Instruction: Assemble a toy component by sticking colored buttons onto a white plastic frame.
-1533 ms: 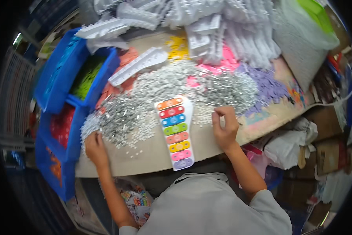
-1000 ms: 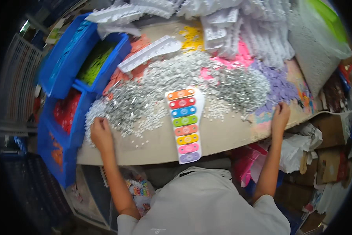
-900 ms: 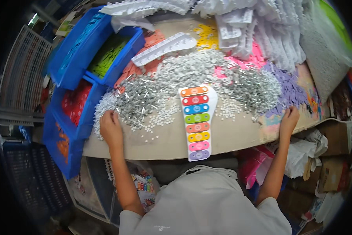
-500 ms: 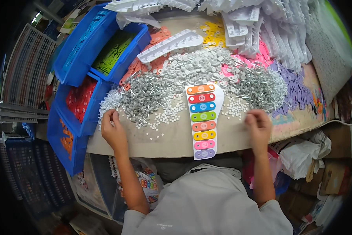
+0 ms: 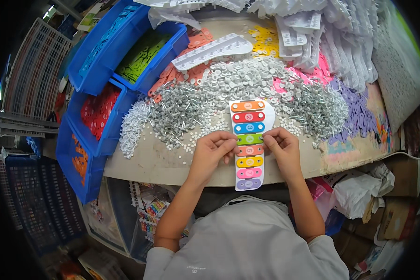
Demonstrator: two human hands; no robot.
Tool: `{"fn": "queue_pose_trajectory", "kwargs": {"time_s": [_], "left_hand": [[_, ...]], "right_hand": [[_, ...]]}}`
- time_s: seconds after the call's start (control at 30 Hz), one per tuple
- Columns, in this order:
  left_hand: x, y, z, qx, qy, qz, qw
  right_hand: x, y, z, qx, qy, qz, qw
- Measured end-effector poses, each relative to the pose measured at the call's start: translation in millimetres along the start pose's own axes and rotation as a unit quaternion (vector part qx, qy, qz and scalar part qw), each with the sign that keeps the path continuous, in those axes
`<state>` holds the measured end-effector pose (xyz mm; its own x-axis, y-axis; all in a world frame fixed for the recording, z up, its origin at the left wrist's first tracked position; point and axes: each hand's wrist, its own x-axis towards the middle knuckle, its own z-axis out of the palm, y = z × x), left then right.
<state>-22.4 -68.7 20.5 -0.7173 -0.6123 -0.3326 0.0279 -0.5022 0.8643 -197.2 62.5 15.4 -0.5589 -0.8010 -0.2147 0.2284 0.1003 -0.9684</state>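
A toy xylophone (image 5: 249,161) with a white base and a column of coloured bars lies on the table in front of me. White caps sit at the ends of its orange, red and blue bars; the lower bars show dark holes or pins. My left hand (image 5: 213,148) is pinched at the left end of the green bar (image 5: 250,139). At that bar's right end, the thumb and forefinger of my right hand (image 5: 283,148) are also pressed together. Whatever is between the fingertips of either hand is too small to make out.
Heaps of metal pins (image 5: 175,114), white caps (image 5: 238,77) and white screw-like pieces (image 5: 134,128) cover the table (image 5: 172,170). Blue bins (image 5: 91,170) of coloured bars line the left. White xylophone bases (image 5: 345,51) are stacked at the far right, near purple bars (image 5: 359,116).
Both hands have come inward from the small-parts heaps, the left moving right and the right moving left. They now meet at the two ends of the green bar.
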Motion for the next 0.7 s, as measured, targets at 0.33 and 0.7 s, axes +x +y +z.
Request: {"fn": "queue_pose_trajectory", "kwargs": {"time_s": [0.33, 0.7], "left_hand": [[15, 2, 6, 0.076, -0.003, -0.015, 0.997], [42, 4, -5, 0.093, -0.118, -0.094, 0.984]], "right_hand": [[6, -15, -7, -0.092, 0.008, 0.097, 0.991], [14, -17, -5, -0.077, -0.065, 0.162, 0.982]]}}
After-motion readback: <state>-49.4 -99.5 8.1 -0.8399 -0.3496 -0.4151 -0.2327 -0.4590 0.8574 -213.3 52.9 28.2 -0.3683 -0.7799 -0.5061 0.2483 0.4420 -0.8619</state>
